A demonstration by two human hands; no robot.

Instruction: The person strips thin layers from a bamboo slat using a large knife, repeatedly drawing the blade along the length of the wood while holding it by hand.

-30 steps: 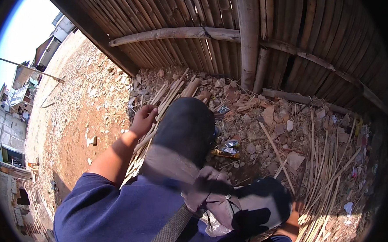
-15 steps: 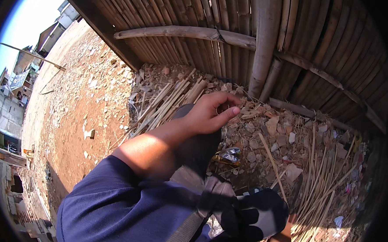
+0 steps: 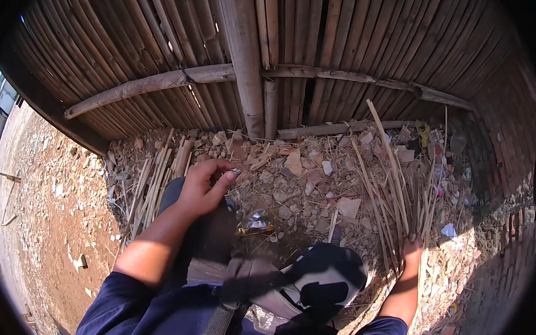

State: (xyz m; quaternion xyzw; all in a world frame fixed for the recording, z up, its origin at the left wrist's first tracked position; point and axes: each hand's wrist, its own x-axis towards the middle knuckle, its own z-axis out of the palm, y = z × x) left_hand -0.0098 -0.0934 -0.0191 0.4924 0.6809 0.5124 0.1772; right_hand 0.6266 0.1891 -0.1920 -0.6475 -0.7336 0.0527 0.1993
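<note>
At the foot of the bamboo-slat fence (image 3: 323,43), our left hand (image 3: 203,185) had its fingers (image 3: 218,186) curled loosely inward, thumb and forefinger closing on what looked like a small pale scrap at the tips (too small for us to say what it was). A second earlier that hand had rested on the flat bundle of split bamboo strips (image 3: 158,174) lying to our left; half a second earlier it had swung across over the knee, and now it hung above the rubble just beside our dark-trousered left knee (image 3: 201,231). So the left bundle had been let go and lay untouched on the ground, while the reaching had shifted toward the middle of the debris.

Our right hand (image 3: 410,251) was wrapped around the lower ends of a loose sheaf of long thin dry bamboo sticks (image 3: 394,180), fingers pressed shut about them; the sheaf fanned upward and leaned toward the fence. The right knee (image 3: 326,273) sat bent just beside it.

Around the hands lay a bed of broken brick and stone rubble (image 3: 304,175), with a crumpled shiny foil wrapper (image 3: 254,222) near the left knee. A thick upright bamboo post (image 3: 244,51) and a curved horizontal pole (image 3: 157,86) closed off the fence behind, and reddish bare earth (image 3: 48,204) spread out on our left.
</note>
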